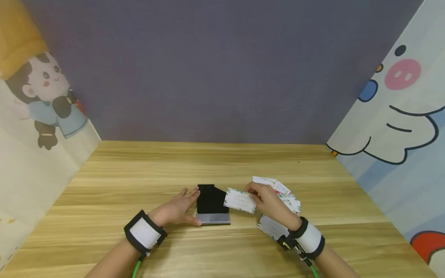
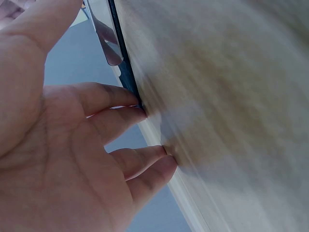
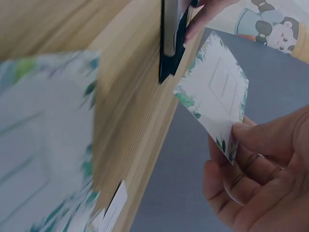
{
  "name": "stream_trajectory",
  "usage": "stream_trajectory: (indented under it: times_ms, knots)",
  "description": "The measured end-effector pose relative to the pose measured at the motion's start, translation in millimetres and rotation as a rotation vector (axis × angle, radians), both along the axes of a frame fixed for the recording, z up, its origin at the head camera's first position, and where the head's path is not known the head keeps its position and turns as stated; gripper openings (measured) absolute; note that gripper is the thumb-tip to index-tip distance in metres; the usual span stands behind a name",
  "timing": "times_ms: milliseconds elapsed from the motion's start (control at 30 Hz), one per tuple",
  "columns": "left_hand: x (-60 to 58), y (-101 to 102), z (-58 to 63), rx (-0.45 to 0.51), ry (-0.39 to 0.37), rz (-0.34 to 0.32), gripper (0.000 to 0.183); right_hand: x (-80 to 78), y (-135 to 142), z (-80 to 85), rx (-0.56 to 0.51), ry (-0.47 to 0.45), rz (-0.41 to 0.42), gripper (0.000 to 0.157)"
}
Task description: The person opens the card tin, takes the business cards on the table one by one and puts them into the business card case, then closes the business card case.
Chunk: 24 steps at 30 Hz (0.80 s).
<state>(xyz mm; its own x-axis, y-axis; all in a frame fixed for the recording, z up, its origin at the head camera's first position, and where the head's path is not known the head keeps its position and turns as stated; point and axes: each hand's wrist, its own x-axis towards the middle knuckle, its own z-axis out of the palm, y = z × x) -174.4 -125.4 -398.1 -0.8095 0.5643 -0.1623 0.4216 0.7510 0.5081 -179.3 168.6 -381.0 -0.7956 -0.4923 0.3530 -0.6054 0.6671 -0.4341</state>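
At the near side of the wooden table (image 1: 215, 253), both forearms (image 1: 112, 258) were extended forward and angled inward; the left hand (image 1: 178, 209) was spread wide, thumb and fingertips set against the left side of a black-and-silver case (image 1: 211, 202); in the right hand (image 1: 270, 200) a floral-edged card (image 1: 239, 200) was pinched between thumb and fingers, raised beside the case's right edge; more cards (image 1: 272, 227) were fanned under and beyond that hand.

Smooth paper-like card (image 1: 239, 201), matt case (image 1: 210, 201) with a glossy metal-looking strip (image 1: 214, 218) (almost mirror-bright), smooth wood-grain table (image 1: 90, 216).
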Motion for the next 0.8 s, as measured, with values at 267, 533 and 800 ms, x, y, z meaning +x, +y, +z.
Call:
stream_trajectory:
  times_ms: [267, 533, 800]
  knots:
    - [1.5, 0.9, 1.6, -0.009, 0.009, 0.005, 0.094, -11.9, -25.7, 1.8, -0.032, -0.015, 0.049, 0.02]
    - [0.7, 1.6, 0.3, -0.008, 0.006, 0.012, 0.094, -22.9, -46.4, -1.7, -0.04, 0.037, 0.084, 0.02]
    - [0.3, 1.8, -0.5, -0.008, 0.004, 0.022, 0.095, -27.8, -60.4, -6.0, -0.065, -0.014, 0.089, 0.02]
